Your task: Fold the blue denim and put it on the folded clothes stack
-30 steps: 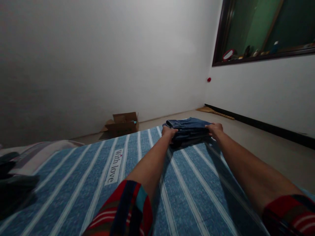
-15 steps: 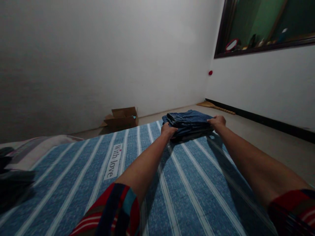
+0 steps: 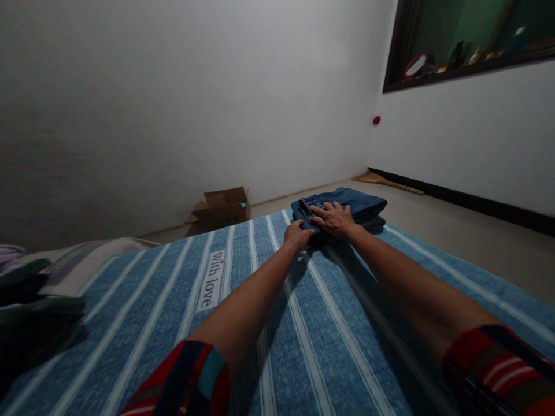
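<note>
Folded blue jeans [image 3: 364,202] lie on top of a stack of folded clothes at the far edge of a blue bedspread with white stripes [image 3: 243,323]. My left hand [image 3: 298,236] is closed on the near left corner of the jeans, thumb towards the top. Its other fingertips are partly hidden. On top of the jeans, near the waistband, my right hand [image 3: 333,219] lies flat with its fingers spread. Beneath the jeans, darker folded cloth [image 3: 376,224] shows at the right side.
At the left edge is a dark heap of clothes [image 3: 39,329], beside a pale striped cloth [image 3: 99,260]. An open cardboard box [image 3: 222,214] stands on the floor by the wall. A broom [image 3: 390,182] lies along the skirting, below a window ledge with a round mirror [image 3: 416,66].
My right hand has let go of the jeans' right edge and moved left onto their top, fingers spread. My left hand stays at the left corner. The view has shifted slightly.
</note>
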The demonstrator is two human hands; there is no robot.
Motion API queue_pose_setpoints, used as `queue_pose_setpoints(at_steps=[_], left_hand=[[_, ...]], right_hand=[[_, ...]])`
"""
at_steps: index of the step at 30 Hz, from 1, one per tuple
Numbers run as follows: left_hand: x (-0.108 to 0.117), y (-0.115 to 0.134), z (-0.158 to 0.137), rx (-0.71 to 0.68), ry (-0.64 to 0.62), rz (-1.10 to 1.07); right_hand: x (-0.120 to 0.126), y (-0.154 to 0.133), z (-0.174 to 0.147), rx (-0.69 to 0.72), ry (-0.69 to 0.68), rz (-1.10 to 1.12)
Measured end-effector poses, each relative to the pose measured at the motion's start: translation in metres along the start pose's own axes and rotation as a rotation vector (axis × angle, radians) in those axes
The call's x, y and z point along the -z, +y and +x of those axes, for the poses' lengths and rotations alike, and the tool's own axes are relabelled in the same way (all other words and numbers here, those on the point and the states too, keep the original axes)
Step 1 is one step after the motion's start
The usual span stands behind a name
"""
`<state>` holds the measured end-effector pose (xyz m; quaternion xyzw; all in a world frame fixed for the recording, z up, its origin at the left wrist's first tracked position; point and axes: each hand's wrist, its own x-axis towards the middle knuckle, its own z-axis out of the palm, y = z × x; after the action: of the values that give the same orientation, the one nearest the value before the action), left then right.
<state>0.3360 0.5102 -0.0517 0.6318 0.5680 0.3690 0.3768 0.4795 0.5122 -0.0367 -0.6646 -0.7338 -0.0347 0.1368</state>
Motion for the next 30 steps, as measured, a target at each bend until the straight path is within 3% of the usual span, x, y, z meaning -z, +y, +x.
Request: queue_pose_setpoints(at_steps=[4, 8, 11, 14, 18, 22, 30], left_hand=[[0.004, 0.014, -0.016, -0.186, 0.018, 0.165], [-0.004, 0.028, -0.014, -0.465, -0.201, 0.625], [-0.008, 0.028, -0.006, -0.451, -0.254, 0.689], [-0.007, 0.022, -0.001, -0.464, -0.259, 0.699], [-0.004, 0.019, 0.002, -0.484, -0.286, 0.693], [-0.006, 0.019, 0.003, -0.480, -0.278, 0.706], [-0.005, 0.024, -0.006, -0.476, -0.253, 0.759]], right_hand=[[0.001, 0.003, -0.003, 0.024, -0.014, -0.022], [0.013, 0.009, -0.002, 0.030, -0.005, -0.041], [0.022, 0.028, -0.005, -0.061, 0.074, -0.066], [0.021, 0.053, -0.013, -0.249, 0.152, -0.107], [0.007, 0.075, -0.024, -0.392, 0.143, -0.119], [0.004, 0.079, -0.025, -0.393, 0.138, -0.110], [0.024, 0.071, -0.031, -0.313, 0.164, -0.107]])
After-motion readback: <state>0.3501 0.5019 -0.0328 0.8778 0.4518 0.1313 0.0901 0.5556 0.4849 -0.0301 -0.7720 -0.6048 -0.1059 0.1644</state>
